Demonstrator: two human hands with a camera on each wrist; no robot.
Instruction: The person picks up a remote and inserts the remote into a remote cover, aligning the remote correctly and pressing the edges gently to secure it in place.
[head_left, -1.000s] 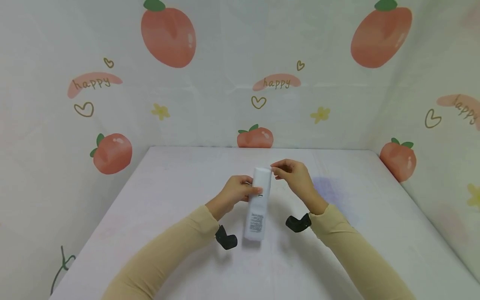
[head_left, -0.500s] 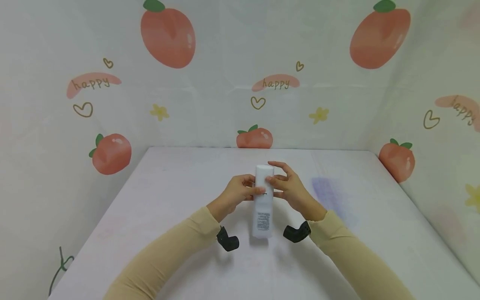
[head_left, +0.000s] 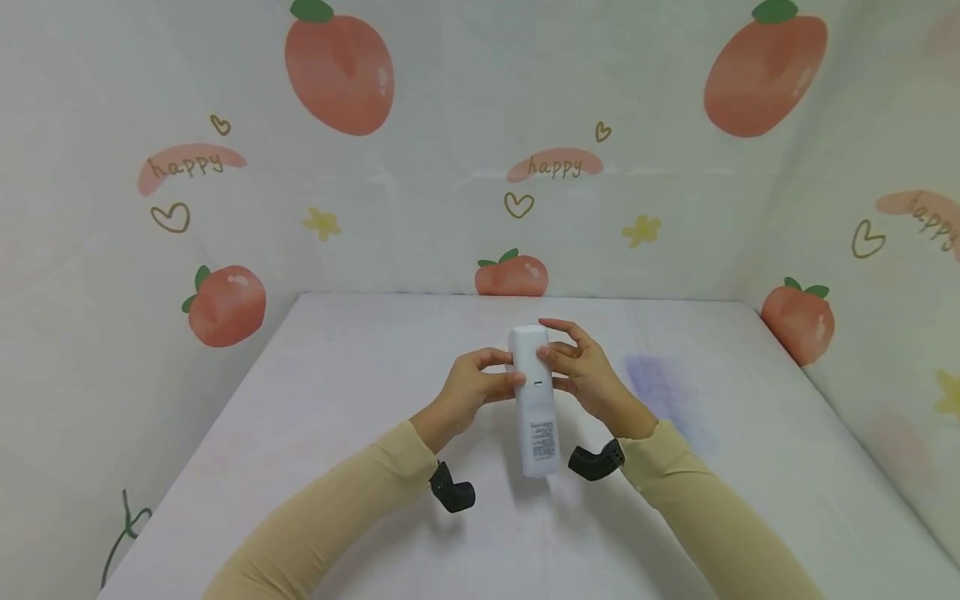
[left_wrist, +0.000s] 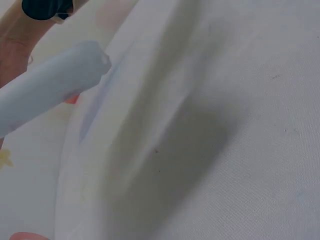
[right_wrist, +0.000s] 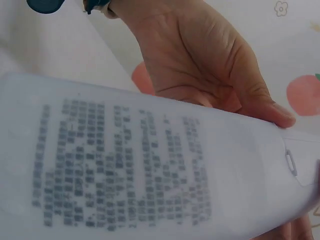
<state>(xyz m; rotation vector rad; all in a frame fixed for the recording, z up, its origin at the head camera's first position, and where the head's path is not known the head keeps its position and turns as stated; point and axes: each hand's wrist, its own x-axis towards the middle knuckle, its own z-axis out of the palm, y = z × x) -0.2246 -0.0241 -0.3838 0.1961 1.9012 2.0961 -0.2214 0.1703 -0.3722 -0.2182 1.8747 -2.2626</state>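
A white remote control point(head_left: 536, 408) is held over the table, its back toward me. Printed text covers the lower part, and a small latch slot sits above it. My left hand point(head_left: 472, 385) grips its left edge near the slot, thumb in front and fingers behind. At the upper right side my right hand point(head_left: 592, 375) holds it, thumb on the back face and index finger by the top end. The right wrist view shows the left thumb point(right_wrist: 272, 112) along the edge and a cover seam beside the slot. In the left wrist view one end of the remote appears.
The table point(head_left: 375, 350) has a white cover with a faded purple patch point(head_left: 660, 383) to the right. White cloth walls printed with peaches stand behind and at the sides. Black wrist devices point(head_left: 596, 460) hang below both sleeves.
The right hand has come from the remote's top corner onto its upper side, thumb now on the back face. The remote's lower end has swung to the right.
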